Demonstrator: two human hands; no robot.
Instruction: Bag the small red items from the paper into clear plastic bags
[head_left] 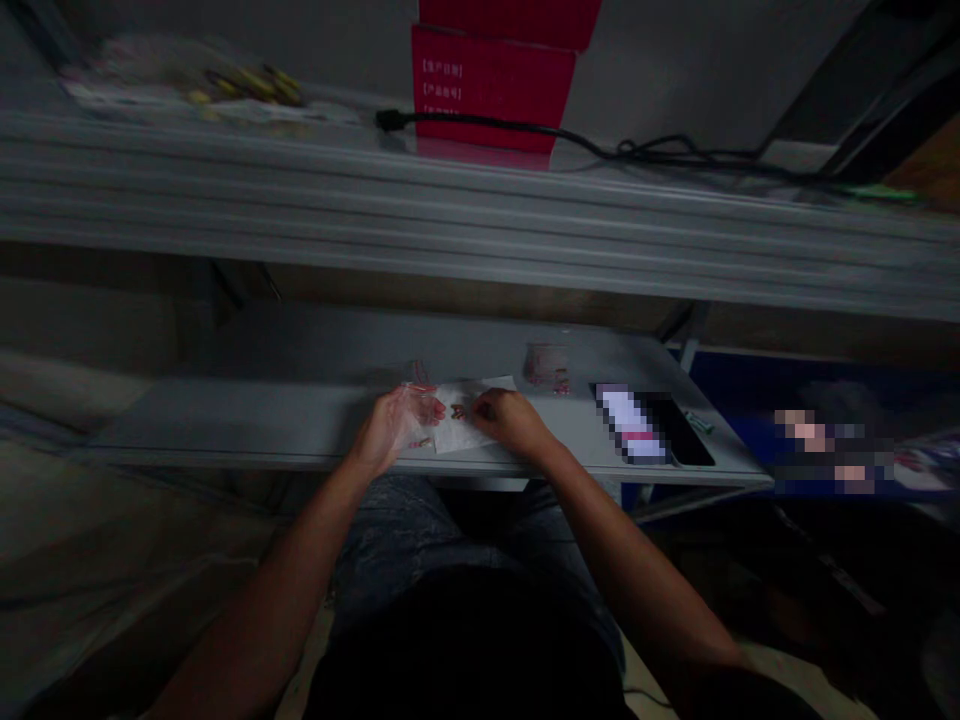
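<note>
My left hand (384, 428) is closed on a clear plastic bag (409, 415), whose film stretches over the palm and fingers. Beside it lies a white paper sheet (454, 436) with a few small copper-coloured pieces (457, 411) on it. Over the right part of that sheet is my right hand (510, 418), fingers curled together in a pinch; what they hold, if anything, is hidden. Just below the left fingers, another small piece (426, 441) rests near the table edge. A clear bag with reddish print (547, 362) lies beyond my right hand, with small reddish pieces at its lower corner.
A phone with a lit, blurred screen (628, 425) and a dark flat device (681, 430) lie on the grey table (292, 400), right of my hands. Above runs a grey shelf (465, 220) carrying a red box (491, 85), a black cable (510, 122) and a plastic bag (180, 75).
</note>
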